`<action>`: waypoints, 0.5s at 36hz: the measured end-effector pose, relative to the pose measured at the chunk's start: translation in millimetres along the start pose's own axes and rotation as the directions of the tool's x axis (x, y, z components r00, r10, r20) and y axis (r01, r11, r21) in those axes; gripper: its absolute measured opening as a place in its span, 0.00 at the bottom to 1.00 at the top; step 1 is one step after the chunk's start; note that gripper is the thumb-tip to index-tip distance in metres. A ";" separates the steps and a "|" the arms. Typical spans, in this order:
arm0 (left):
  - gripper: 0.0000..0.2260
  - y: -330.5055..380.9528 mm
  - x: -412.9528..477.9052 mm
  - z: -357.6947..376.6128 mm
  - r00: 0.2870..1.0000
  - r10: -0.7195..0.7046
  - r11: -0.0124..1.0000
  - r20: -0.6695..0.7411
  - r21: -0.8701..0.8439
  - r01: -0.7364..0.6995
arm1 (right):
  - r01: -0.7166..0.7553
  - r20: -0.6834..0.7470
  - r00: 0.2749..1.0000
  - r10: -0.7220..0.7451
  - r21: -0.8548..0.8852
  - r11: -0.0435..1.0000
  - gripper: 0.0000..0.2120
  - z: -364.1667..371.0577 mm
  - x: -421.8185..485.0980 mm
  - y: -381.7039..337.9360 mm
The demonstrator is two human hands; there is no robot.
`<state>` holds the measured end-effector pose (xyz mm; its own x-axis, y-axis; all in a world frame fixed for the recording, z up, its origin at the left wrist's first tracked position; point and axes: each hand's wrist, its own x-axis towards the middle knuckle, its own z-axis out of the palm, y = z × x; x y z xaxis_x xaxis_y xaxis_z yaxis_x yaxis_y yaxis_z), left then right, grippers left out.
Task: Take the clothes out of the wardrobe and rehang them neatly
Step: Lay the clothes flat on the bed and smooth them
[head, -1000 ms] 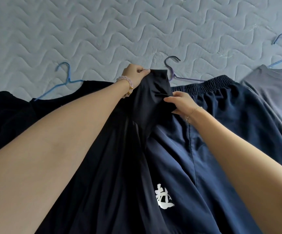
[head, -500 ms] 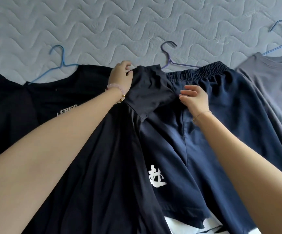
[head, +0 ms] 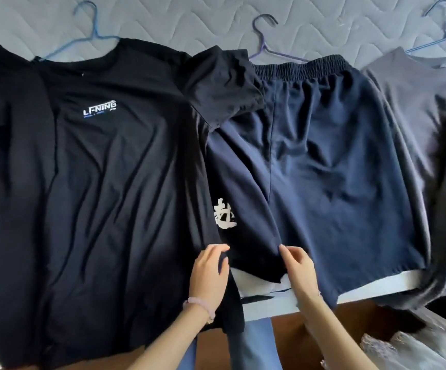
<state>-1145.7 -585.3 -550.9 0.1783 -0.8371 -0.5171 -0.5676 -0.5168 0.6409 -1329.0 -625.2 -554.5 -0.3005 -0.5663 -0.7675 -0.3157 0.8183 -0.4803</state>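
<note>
A black T-shirt point(head: 125, 169) with a white chest logo lies flat on a blue hanger point(head: 93, 36). Its right sleeve overlaps navy shorts point(head: 336, 161), which bear a white character print and lie on a purple hanger point(head: 264, 41). A grey T-shirt point(head: 424, 116) on another blue hanger point(head: 440, 30) lies at the right. My left hand point(head: 210, 268) rests on the black shirt's right side seam near the hem. My right hand point(head: 298, 268) touches the shorts' lower hem with straight fingers.
The clothes lie on a grey quilted mattress point(head: 163, 17) whose white front edge point(head: 270, 305) shows below the shorts. Another black garment point(head: 3, 156) lies at the far left. Brown floor point(head: 283, 332) and a pale textured cloth point(head: 416, 348) are below the edge.
Both hands let go of the black shirt's sleeve near the shorts' waistband and drew back to the lower hems. The sleeve now lies flat, and the view has pulled back.
</note>
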 end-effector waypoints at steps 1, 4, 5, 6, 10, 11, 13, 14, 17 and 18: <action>0.11 0.1 -6.3 3.8 1.000 -0.012 1.000 0.000 0.007 0.012 | -0.027 0.014 1.000 0.027 0.011 1.000 0.10 1.4 -3.1 6.9; 0.12 -0.8 -18.4 9.3 0.999 -0.035 0.999 -0.008 0.015 0.036 | -0.051 0.051 0.997 0.050 0.036 0.998 0.16 4.0 -3.9 11.1; 0.12 -1.7 -20.6 10.0 0.999 -0.032 0.999 -0.017 0.023 0.032 | -0.051 0.091 0.995 0.047 0.043 0.998 0.16 3.5 -2.6 8.5; 0.13 -3.6 -21.6 10.4 0.999 -0.034 0.999 -0.022 0.034 0.035 | -0.047 0.147 0.988 0.040 0.043 0.998 0.14 2.7 -1.8 3.8; 0.16 -11.2 -19.8 8.9 0.991 -0.131 0.989 -0.037 0.058 0.133 | 0.028 0.334 0.942 -0.021 -0.016 0.999 0.11 -7.1 1.3 -10.8; 0.17 -11.9 -19.3 8.4 0.986 -0.161 0.986 -0.043 0.035 0.162 | 0.061 0.337 0.940 -0.045 -0.037 0.997 0.13 -10.4 3.8 -11.8; 0.17 -10.5 -17.8 8.1 0.978 -0.204 0.979 -0.054 -0.037 0.202 | 0.105 0.313 0.946 -0.079 -0.068 0.992 0.16 -18.9 6.5 -15.7; 0.17 -8.7 -17.4 8.5 0.974 -0.219 0.974 -0.058 -0.069 0.215 | 0.111 0.299 0.951 -0.086 -0.068 0.992 0.15 -24.3 6.9 -17.6; 0.16 -2.5 -14.6 13.1 0.960 -0.270 0.956 -0.075 -0.138 0.258 | 0.127 0.252 0.961 -0.114 -0.038 0.991 0.13 -42.0 8.7 -22.8; 0.15 -1.2 -14.1 15.3 0.954 -0.288 0.950 -0.081 -0.151 0.273 | 0.137 0.247 0.961 -0.125 -0.033 0.990 0.12 -48.1 11.1 -23.8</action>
<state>-1159.8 -570.1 -553.0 0.3984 -0.6647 -0.6320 -0.3688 -0.7470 0.5532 -1368.2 -655.6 -531.1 -0.0269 -0.6221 -0.7825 -0.3837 0.7292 -0.5666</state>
